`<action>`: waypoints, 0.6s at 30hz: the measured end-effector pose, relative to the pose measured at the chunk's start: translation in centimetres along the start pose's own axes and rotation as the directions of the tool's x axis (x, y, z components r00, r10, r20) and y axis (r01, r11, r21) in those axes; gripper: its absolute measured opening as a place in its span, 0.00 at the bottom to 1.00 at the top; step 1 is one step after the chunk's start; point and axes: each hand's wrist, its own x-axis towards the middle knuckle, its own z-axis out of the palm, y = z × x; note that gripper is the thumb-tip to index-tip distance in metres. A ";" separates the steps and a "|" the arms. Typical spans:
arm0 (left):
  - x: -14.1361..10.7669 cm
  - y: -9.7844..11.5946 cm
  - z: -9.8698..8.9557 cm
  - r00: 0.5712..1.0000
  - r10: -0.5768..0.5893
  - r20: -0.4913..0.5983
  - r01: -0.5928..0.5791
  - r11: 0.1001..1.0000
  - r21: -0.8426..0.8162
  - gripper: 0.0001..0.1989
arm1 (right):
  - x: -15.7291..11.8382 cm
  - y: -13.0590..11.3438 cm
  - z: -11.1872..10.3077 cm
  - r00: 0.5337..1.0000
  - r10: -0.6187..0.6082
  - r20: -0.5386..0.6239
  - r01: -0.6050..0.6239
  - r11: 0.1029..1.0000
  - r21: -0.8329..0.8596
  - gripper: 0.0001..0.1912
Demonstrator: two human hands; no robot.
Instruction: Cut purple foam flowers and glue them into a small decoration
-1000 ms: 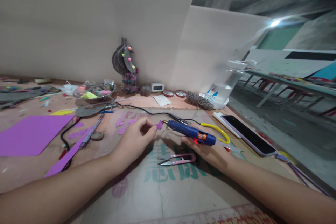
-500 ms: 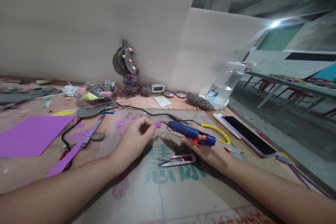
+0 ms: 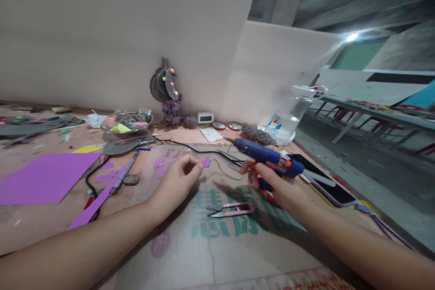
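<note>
Between thumb and forefinger, my left hand (image 3: 181, 179) pinches a small purple foam cutout (image 3: 206, 162). My right hand (image 3: 272, 179) is wrapped round the handle of a blue hot glue gun (image 3: 268, 157), whose nozzle points up and left, apart from the cutout. A clear glue stick (image 3: 319, 176) sticks out of its back end. Grey yarn (image 3: 226, 172) trails on the board between the hands. Pink-handled thread snips (image 3: 234, 210) lie on the cardboard below them. More purple cutouts (image 3: 159, 162) lie just beyond my left hand.
Purple foam sheet (image 3: 50, 176), a pen (image 3: 125, 173) and a stone (image 3: 131, 180) are at left. Farther back stand a bowl of bits (image 3: 127, 123), a grey felt ornament (image 3: 165, 88), a yarn bundle (image 3: 258, 135) and a water jug (image 3: 288, 115). A phone (image 3: 326, 183) lies at right.
My right hand has drawn the glue gun up and to the right, off the purple cutout. The left hand still pinches the cutout in nearly the same place.
</note>
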 end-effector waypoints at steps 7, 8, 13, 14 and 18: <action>0.1 -0.4 0.3 0.999 0.028 0.024 -0.028 0.999 -0.023 0.10 | 6.9 -1.0 -2.6 0.981 0.044 -0.187 -0.080 0.979 -0.189 0.20; 0.1 -0.5 0.3 0.999 0.021 0.028 -0.020 0.999 -0.037 0.10 | 8.3 -0.6 -2.9 0.971 0.071 -0.228 -0.127 0.962 -0.242 0.21; 0.3 -0.9 0.7 0.998 0.012 0.060 0.000 0.979 -0.203 0.12 | 14.3 3.4 -3.0 0.956 0.189 -0.223 -0.276 0.836 -0.475 0.18; 0.3 -0.9 0.8 0.998 0.000 0.065 0.013 0.980 -0.196 0.12 | 15.0 4.4 -2.7 0.954 0.203 -0.222 -0.290 0.817 -0.498 0.17; 0.1 -0.6 0.7 0.995 -0.062 0.075 0.069 0.994 -0.086 0.14 | 16.7 7.7 -1.5 0.950 0.267 -0.164 -0.311 0.744 -0.592 0.16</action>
